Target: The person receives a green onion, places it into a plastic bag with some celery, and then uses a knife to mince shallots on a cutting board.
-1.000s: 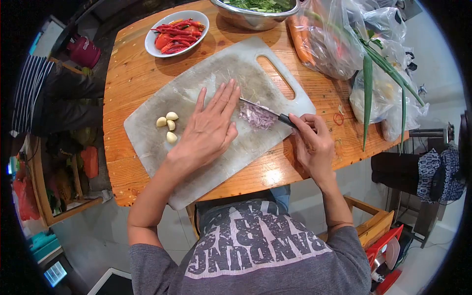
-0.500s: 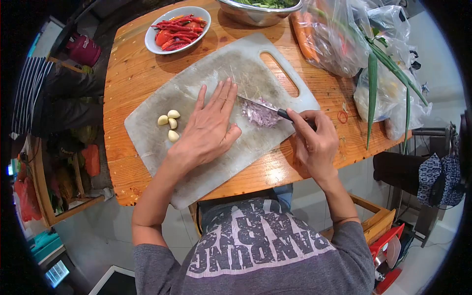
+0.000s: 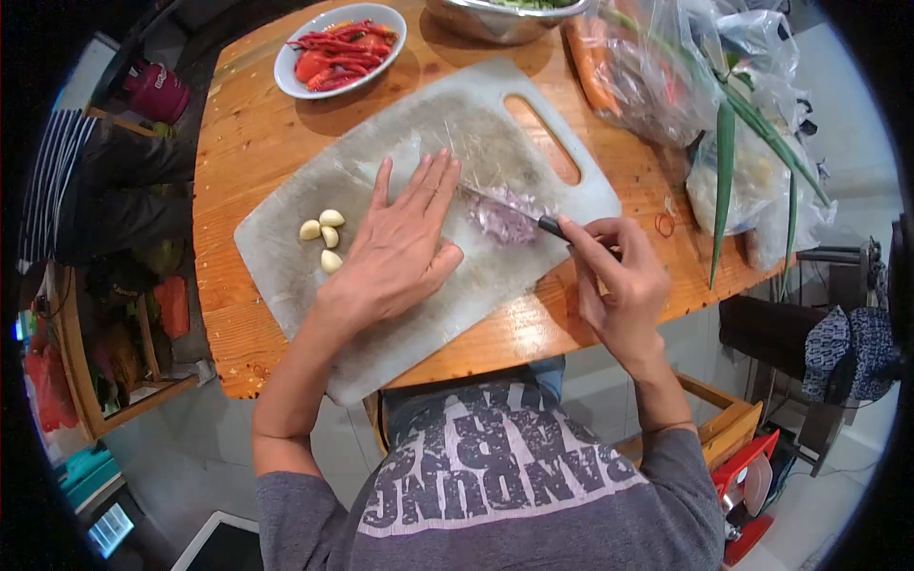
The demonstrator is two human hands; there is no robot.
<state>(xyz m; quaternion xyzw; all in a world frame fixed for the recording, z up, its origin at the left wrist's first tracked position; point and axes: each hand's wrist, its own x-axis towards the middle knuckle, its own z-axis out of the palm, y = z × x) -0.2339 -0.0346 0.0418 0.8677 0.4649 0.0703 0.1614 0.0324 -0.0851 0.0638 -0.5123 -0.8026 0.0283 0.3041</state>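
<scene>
A worn white cutting board (image 3: 409, 347) lies at a slant on the wooden table. My left hand (image 3: 395, 243) rests flat on it, fingers stretched out and spread. Between the fingertips of that hand and my right hand (image 3: 619, 271) lies a knife (image 3: 514, 207). My right hand grips its black handle, and the blade points left, its tip close to the left fingers. Under and around the blade is a small heap of chopped shallot (image 3: 505, 224). Several peeled garlic cloves (image 3: 330, 234) sit left of my left hand.
At the back stand a white bowl of red chilies and tomatoes (image 3: 340, 52) and a metal bowl of greens (image 3: 505, 21). Plastic bags (image 3: 657, 76) with carrots lie back right. Green leaves (image 3: 724, 190) hang over the edge. A red rubber band (image 3: 665, 225) lies right of the board.
The view has shifted slightly, moving the board and bowls a little up and left. My right hand and the knife handle have turned slightly. My left hand stays flat on the board.
</scene>
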